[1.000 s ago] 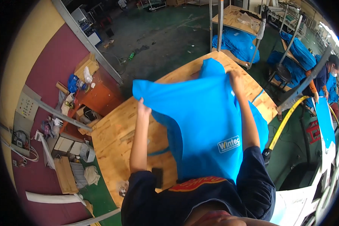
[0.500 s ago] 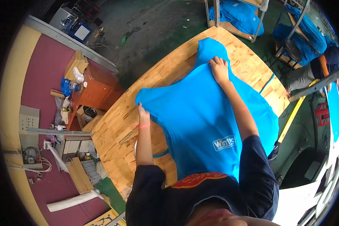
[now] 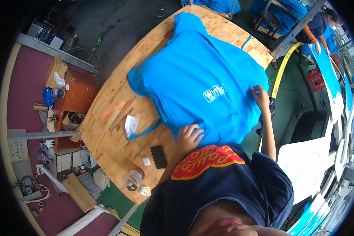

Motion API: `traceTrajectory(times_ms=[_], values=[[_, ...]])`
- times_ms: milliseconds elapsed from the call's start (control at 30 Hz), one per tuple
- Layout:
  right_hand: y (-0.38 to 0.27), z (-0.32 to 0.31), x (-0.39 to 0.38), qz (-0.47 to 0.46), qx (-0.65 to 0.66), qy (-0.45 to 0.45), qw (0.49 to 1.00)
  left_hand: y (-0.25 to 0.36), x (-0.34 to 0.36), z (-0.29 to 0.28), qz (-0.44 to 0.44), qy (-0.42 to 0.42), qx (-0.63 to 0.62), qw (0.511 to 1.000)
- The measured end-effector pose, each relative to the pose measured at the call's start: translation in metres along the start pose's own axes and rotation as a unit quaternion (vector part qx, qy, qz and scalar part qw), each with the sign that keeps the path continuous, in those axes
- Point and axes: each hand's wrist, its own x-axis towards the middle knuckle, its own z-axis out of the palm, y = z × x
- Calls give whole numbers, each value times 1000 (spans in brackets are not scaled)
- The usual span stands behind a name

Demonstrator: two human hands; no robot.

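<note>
Garment [image 3: 181,63] on table [image 3: 106,153] (paper [image 3: 131,126] left)

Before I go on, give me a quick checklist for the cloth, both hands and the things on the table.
1. Blue cloth resting on the wooden table: ok.
2. Cloth smooth: not ok, folds and creases run across it.
3. Left hand at the cloth's near edge: ok.
4. Right hand gripping the cloth: cannot tell; it is at the right-hand edge, with the grip unclear.
5. Black phone apart from the cloth: ok.
6. Blue strip clear of the paper slip: cannot tell; they meet in this view.
</note>
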Motion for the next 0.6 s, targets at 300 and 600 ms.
traceTrajectory(times_ms=[300,600], values=[[-22,25,-10,-26,1,33,999,38,-37,27,-5,-20,70,997],[-19,-14,30,-10,-16,108,994,49,-58,-1,-57,-48,-49,996]])
